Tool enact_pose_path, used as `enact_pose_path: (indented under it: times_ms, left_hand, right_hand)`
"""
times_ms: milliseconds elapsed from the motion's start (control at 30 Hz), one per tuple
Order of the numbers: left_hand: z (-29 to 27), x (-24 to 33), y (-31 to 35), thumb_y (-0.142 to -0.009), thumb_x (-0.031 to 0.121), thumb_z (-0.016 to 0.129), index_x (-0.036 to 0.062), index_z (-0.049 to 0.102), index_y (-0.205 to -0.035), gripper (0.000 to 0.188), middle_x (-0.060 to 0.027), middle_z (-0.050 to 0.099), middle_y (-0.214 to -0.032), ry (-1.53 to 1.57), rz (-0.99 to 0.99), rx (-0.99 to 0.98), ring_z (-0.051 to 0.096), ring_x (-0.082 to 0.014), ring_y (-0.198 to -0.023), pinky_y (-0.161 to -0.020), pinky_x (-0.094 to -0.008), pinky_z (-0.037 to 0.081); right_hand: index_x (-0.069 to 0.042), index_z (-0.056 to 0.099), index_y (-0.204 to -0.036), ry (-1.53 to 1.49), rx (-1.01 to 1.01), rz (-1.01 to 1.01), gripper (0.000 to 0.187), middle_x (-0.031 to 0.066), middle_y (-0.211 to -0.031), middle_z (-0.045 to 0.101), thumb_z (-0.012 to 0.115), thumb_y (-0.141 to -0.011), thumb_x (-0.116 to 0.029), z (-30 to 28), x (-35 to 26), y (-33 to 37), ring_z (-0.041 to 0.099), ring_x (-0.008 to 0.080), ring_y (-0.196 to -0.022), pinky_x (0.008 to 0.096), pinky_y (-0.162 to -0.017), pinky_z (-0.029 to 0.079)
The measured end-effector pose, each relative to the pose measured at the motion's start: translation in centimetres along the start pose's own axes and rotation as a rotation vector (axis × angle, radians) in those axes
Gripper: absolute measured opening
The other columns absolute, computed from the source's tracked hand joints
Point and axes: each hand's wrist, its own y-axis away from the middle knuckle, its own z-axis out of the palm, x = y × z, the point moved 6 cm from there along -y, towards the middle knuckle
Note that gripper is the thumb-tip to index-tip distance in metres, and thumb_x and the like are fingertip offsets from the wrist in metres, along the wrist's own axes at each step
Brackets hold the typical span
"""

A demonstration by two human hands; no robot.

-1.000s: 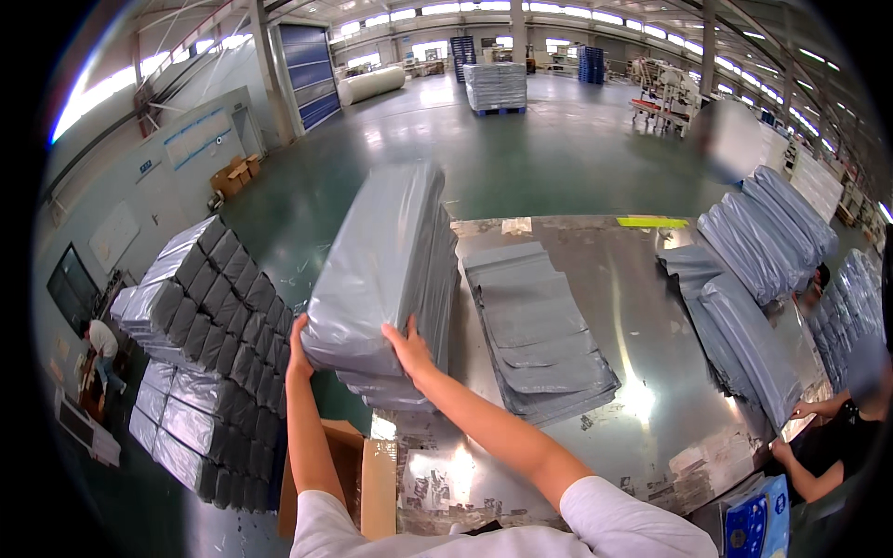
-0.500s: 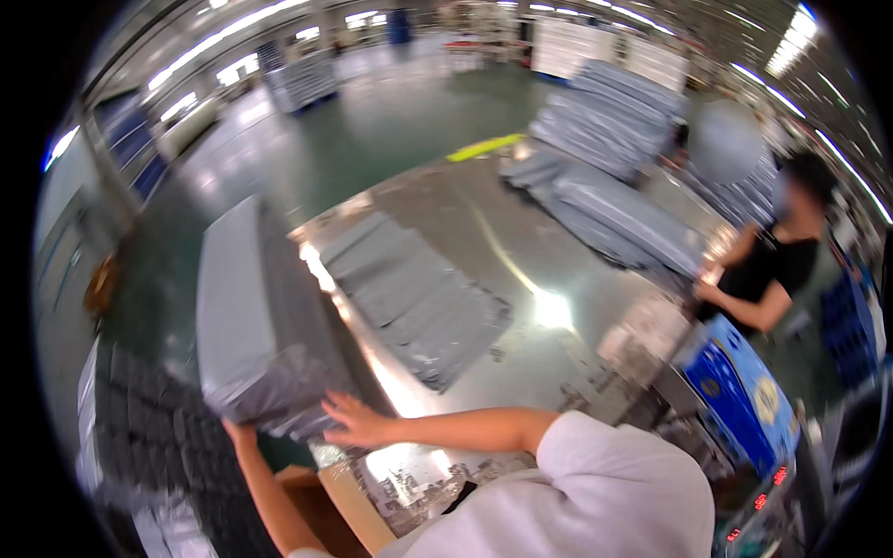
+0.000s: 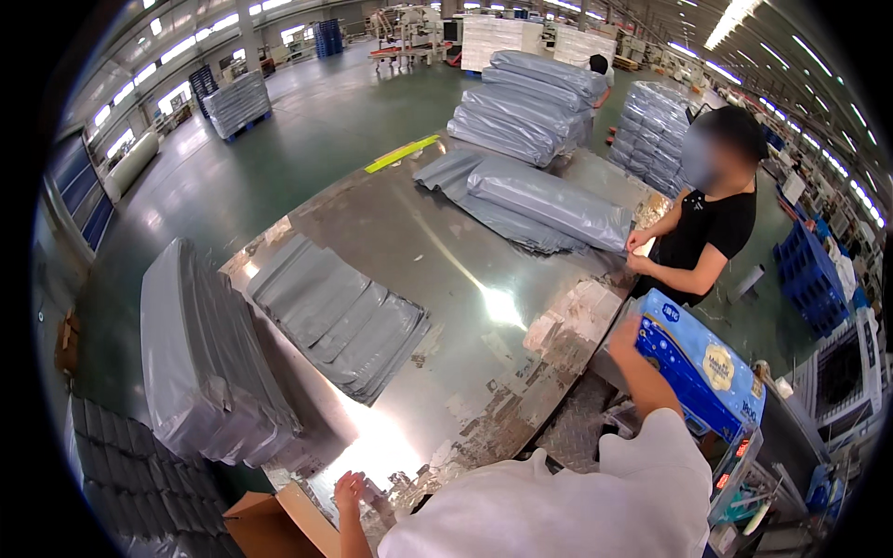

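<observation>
We looked down past our white sleeves at a broad metal table in a factory hall. Our left hand was over the table's near edge, beside an open cardboard box; its fingers were loosely parted and free. Our right hand reached to the left end of a blue printed box; it was blurred, so we could not tell whether the fingers touched or gripped it.

The tall stack of gray plastic bags stood at the table's left edge, well apart from our right hand and nearer our left. Just to its right, a low fanned pile of gray bags lay flat on the metal. Dark wrapped bundles were piled at lower left.

Across the table to the right, a co-worker in a black shirt had both hands near the end of a long gray bundle. Beyond it rose a heap of gray packs. A bright yellow strip marked the table's far edge.
</observation>
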Motion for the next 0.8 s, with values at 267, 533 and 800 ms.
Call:
enact_pose_path:
  times_ms: [267, 533, 800]
  left_hand:
    - [11.2, -0.8, 1.6, -0.079, 0.012, 0.050, -0.0033, 0.047, -0.104, 0.030, -0.0148, 0.061, -0.091, -0.082, -0.055, -0.215, 0.060, -0.0164, -0.078, -0.064, -0.0211, 0.046]
    - [20.8, -2.4, 2.2, -0.082, 0.022, 0.049, 0.0065, 0.054, -0.104, 0.027, -0.0055, 0.061, -0.093, -0.310, -0.112, -0.396, 0.057, -0.0127, -0.082, -0.068, -0.0224, 0.042]
    - [29.5, -2.4, 2.9, -0.082, 0.030, 0.048, 0.0097, 0.053, -0.107, 0.033, -0.0020, 0.058, -0.098, -0.569, -0.089, -0.648, 0.055, -0.0111, -0.084, -0.071, -0.0248, 0.040]
  right_hand:
    - [-0.010, 0.066, -0.075, -0.141, 0.061, -0.621, 0.020, 0.0043, -0.080, 0.065, 0.048, -0.073, -0.018, 1.2, -1.9, -3.6, 0.062, 0.0226, -0.076, 0.0400, -0.067, 0.043]
    - [-0.011, 0.064, -0.071, -0.222, 0.381, -1.258, 0.013, 0.0086, -0.068, 0.062, 0.053, -0.066, -0.014, -19.2, -11.4, 6.6, 0.061, 0.0236, -0.066, 0.0377, -0.052, 0.044]
    - [-0.013, 0.060, -0.094, -1.212, 0.590, -0.766, 0.025, 0.0157, -0.081, 0.060, 0.045, -0.074, -0.010, -39.8, -14.2, -4.9, 0.057, 0.0322, -0.079, 0.0406, -0.068, 0.045]
